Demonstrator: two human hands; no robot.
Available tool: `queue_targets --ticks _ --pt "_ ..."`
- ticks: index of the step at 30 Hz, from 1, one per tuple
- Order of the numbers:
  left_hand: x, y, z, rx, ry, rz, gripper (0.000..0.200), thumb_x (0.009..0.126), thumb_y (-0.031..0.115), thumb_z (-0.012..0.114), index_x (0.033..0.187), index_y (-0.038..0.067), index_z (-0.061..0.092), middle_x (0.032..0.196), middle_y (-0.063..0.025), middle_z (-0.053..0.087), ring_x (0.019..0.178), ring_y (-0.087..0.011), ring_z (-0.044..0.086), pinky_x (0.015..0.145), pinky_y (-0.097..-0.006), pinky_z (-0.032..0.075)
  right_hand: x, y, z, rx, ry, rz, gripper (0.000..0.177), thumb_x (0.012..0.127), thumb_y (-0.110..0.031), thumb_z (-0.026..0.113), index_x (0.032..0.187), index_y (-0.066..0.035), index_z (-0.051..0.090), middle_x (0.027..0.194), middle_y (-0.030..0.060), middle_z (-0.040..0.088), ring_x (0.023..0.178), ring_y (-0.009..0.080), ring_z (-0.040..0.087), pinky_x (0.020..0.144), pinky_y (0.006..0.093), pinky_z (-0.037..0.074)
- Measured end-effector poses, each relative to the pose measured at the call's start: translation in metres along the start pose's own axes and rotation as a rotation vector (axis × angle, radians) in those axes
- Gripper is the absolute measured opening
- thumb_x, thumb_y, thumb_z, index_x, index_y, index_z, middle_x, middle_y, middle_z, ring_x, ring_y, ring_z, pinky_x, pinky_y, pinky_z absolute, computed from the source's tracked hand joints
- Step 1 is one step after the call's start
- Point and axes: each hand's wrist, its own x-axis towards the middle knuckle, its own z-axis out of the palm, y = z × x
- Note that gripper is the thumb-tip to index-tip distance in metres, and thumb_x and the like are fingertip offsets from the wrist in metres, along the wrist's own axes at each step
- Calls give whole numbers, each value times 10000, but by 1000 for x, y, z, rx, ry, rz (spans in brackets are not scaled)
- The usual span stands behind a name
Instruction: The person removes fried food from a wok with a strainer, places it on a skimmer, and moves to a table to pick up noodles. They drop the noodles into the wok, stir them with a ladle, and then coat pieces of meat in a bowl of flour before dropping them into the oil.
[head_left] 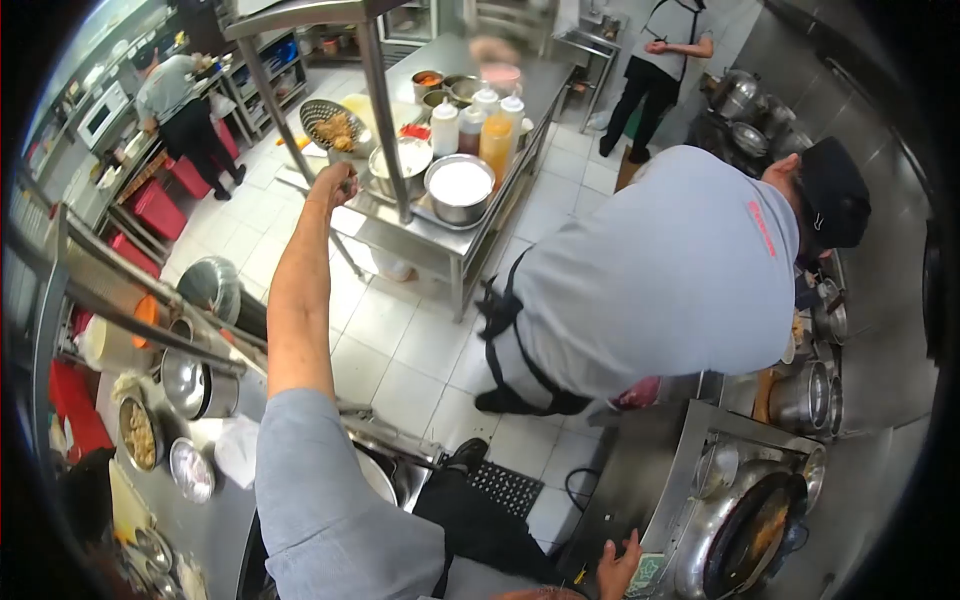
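Note:
My left arm reaches out to the steel counter, and my left hand is closed around the handle of a perforated skimmer. Browned fried food lies in the skimmer's bowl, tilted over the counter's near edge. Beside it stand a pot with pale contents and a steel pot of white contents. Low in the view, my right hand is empty with fingers apart, next to a small green printed piece by the stove. A dark wok with brownish contents sits right of that hand.
A co-worker in grey bends over the stove at right. Two more people stand farther back. Several squeeze bottles line the steel counter. Pans and a bowl of food cover the left worktop. A black perforated mat lies on the tiles.

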Motion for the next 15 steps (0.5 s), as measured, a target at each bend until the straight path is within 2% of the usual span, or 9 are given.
queue_targets --ticks 2,3,8,10,12,15 --pt "13 -4 4 115 20 67 47 810 53 506 767 41 494 582 -54 469 459 -154 483 387 -295 433 -5 -15 -5 37 -157 104 511 911 -180 554 1352 16 387 1252 230 510 1119 338 504 958 408 386" --pt "20 -4 10 111 1 73 47 810 53 506 767 41 494 582 -54 469 459 -154 483 387 -295 433 -6 -12 0 42 -137 109 511 911 -180 554 1352 16 387 1252 230 510 1119 338 504 958 408 386" --pt "27 -14 0 638 402 280 146 750 58 559 828 -62 593 810 -231 656 660 -313 673 454 -435 533 -9 11 13 -16 -162 53 489 900 -207 558 1314 24 437 1114 226 587 1007 347 562 903 400 428" --pt "22 -17 -5 789 472 345 360 766 96 570 1071 -83 497 978 -271 632 845 -382 660 696 -423 557 -9 -2 12 -39 -210 20 481 894 -218 570 1295 24 458 1095 223 594 991 348 567 895 395 432" --pt "4 -27 -12 931 575 521 403 776 88 556 1126 -75 440 990 -284 622 939 -411 624 820 -435 506 -10 -15 8 -67 -261 -22 474 887 -228 581 1275 23 480 1075 221 601 975 349 573 886 390 436" --pt "-25 -32 -21 997 599 555 366 781 71 537 1100 -70 427 984 -297 615 970 -432 598 838 -478 474 -13 -6 17 -79 -386 25 453 879 -241 594 1254 -2 510 1051 221 608 962 356 581 875 399 442"
